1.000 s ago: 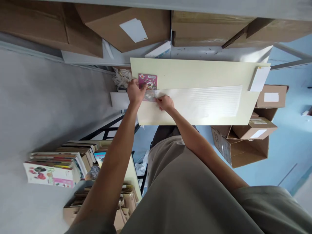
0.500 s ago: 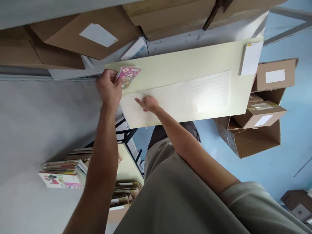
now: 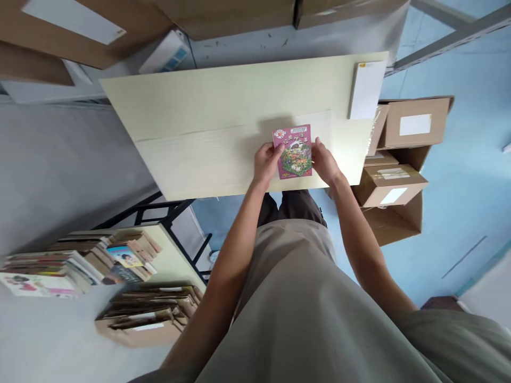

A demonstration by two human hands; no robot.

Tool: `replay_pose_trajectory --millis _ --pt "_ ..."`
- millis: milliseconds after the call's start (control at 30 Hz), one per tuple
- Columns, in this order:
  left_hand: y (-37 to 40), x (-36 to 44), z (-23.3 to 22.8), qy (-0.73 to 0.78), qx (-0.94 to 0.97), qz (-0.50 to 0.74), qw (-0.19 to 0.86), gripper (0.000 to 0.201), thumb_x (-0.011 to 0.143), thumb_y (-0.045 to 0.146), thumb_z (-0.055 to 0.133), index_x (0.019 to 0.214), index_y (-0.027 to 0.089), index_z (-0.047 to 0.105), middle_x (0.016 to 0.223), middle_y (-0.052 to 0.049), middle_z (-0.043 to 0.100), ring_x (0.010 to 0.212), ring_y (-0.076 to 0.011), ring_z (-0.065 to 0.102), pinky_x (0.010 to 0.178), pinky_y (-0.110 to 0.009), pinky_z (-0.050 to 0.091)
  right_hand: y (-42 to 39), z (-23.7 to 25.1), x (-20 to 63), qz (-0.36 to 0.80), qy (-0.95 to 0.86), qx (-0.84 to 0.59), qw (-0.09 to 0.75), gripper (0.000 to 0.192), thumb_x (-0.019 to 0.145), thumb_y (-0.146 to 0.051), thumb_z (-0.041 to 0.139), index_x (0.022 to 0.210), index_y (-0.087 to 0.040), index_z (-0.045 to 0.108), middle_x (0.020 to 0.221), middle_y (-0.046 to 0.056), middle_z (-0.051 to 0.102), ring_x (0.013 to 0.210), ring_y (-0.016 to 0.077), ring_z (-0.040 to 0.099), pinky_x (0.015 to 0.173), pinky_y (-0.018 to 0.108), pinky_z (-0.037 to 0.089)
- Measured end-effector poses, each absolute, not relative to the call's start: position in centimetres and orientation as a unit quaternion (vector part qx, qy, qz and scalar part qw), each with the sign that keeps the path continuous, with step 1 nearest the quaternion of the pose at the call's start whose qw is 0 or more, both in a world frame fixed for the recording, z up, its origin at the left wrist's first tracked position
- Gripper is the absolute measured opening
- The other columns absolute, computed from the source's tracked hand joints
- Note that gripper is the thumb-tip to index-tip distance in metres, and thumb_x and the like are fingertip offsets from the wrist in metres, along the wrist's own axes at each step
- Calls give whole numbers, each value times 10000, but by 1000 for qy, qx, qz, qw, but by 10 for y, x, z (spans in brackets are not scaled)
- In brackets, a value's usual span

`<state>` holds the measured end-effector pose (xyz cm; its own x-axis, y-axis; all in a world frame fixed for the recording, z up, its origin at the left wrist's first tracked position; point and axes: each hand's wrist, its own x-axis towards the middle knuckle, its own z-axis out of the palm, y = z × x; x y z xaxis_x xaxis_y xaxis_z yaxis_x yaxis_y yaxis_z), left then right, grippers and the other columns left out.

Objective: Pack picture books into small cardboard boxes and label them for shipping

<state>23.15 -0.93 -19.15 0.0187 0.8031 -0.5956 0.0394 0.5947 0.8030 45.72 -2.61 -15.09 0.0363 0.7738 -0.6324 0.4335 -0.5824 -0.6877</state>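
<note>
A small pink-purple picture book (image 3: 296, 153) is held up over the table, its illustrated cover facing me. My left hand (image 3: 267, 164) grips its left edge, thumb on the cover and fingers behind. At the right edge is my right hand (image 3: 324, 162), its fingers curled against the book and partly hidden behind it, thumb pointing up. Under both hands lies a thin white sheet (image 3: 207, 159), spread along the near side of the pale yellow tabletop (image 3: 179, 101).
A white pad (image 3: 366, 90) lies at the table's right end. Cardboard boxes (image 3: 415, 125) stand to the right, and others (image 3: 239, 18) line the back. At lower left are stacked books (image 3: 72, 266) and a carton of folded cardboard (image 3: 147, 319).
The book has moved right, from the table's left end to in front of my body, and its cover now faces me. My right hand has come from the white sheet to the book.
</note>
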Motion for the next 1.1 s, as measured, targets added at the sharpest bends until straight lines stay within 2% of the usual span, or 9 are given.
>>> replay_pose_trajectory --millis 100,167,267,333,467,533,700,900,1100 --pt "-16 275 -216 644 320 303 626 341 1038 536 893 1025 237 729 1063 -97 860 1072 -254 837 945 -365 663 -40 -161 489 608 -336 -684 222 522 1102 -733 692 1221 -235 792 1243 139 879 1106 255 829 972 417 688" --pt "-14 289 -226 671 328 297 595 320 1033 519 887 1012 248 719 1019 -84 856 1048 -257 841 919 -357 654 -41 -171 493 609 -310 -691 235 413 1062 -631 764 1140 -226 773 1207 127 879 1064 231 824 961 389 691" --pt "-10 294 -235 705 332 304 548 245 1049 453 852 1017 254 714 975 -62 842 987 -237 825 877 -331 630 -40 -179 492 572 -331 -718 219 273 1067 -486 737 1085 -215 765 1125 116 881 1031 225 830 981 382 689" --pt "-9 294 -238 715 326 313 534 202 1054 415 834 1030 254 715 972 -54 839 964 -226 812 863 -320 617 -40 -176 495 524 -365 -742 207 220 1091 -401 675 1125 -210 778 1160 136 888 1065 243 845 1032 402 683" --pt "-10 296 -242 723 326 316 521 242 1051 468 842 1059 262 715 983 -46 840 980 -229 816 874 -326 614 -44 -164 507 396 -391 -813 171 275 1135 -356 610 1307 -205 762 1352 207 867 1158 282 845 1085 442 665" --pt "-11 299 -241 721 322 329 518 256 1049 487 836 1086 265 714 1028 -56 856 1001 -231 826 906 -336 625 -44 -162 510 374 -388 -830 141 300 1137 -362 632 1370 -203 734 1367 216 861 1168 294 839 1089 461 657" --pt "-12 301 -238 716 313 348 517 259 1031 497 836 1086 272 722 1072 -66 870 1042 -236 833 954 -350 640 -39 -163 506 381 -390 -835 75 186 1137 -349 667 1216 -205 755 1262 192 879 1169 310 831 1087 457 636" --pt "-12 294 -240 751 348 324 459 127 1008 362 835 966 270 758 995 -57 832 1049 -265 808 1035 -396 643 -44 -151 499 370 -445 -810 90 230 1179 -413 611 1156 -223 737 1227 188 858 1131 295 803 1032 431 644" --pt "-15 290 -243 765 344 318 442 65 1036 297 811 1076 258 778 1133 -84 851 1218 -288 821 1186 -437 633 -48 -141 466 374 -527 -760 74 213 1213 -388 568 1139 -258 720 1212 152 804 1198 303 737 1074 444 628"
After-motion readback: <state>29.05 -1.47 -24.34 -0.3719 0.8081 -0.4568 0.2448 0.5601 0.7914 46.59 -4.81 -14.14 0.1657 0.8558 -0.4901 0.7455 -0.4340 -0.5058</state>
